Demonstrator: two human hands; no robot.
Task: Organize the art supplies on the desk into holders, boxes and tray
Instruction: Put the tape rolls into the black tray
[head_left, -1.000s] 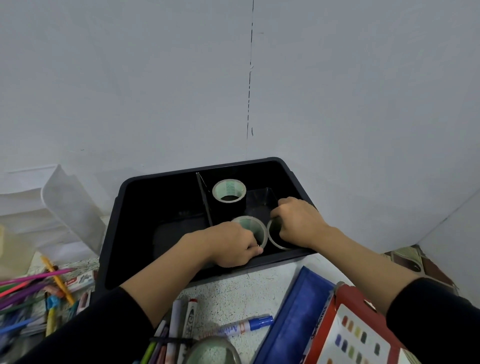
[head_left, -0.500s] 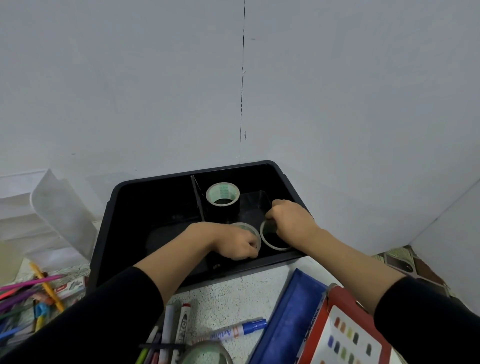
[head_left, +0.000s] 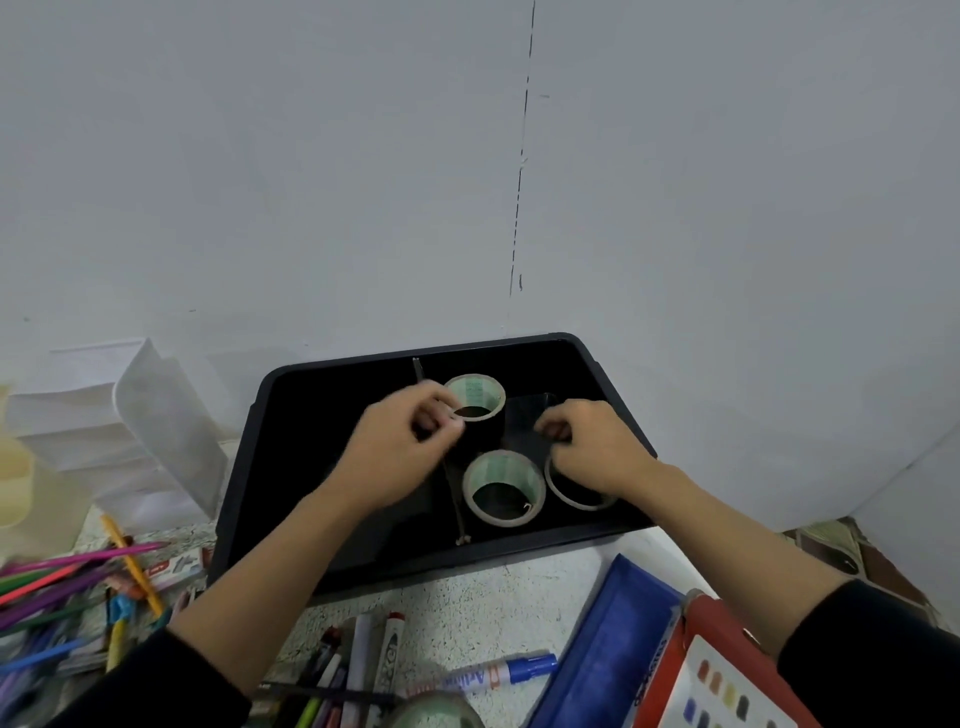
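Black tray (head_left: 270, 493); left hand (head_left: 400, 447) clenched on nothing, right hand (head_left: 597, 447) with its hold on the tape roll (head_left: 576, 503) beneath it unclear; either knuckle might jolt the thin divider (head_left: 451, 483), toppling rolls

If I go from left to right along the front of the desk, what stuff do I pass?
You pass coloured pencils → white markers → blue marker → blue tray → red box with colour swatches.

With fingers curled, the left hand (head_left: 402, 441) and the right hand (head_left: 600, 447) are above tape rolls (head_left: 498, 465) in the black tray's (head_left: 311, 436) right compartment.
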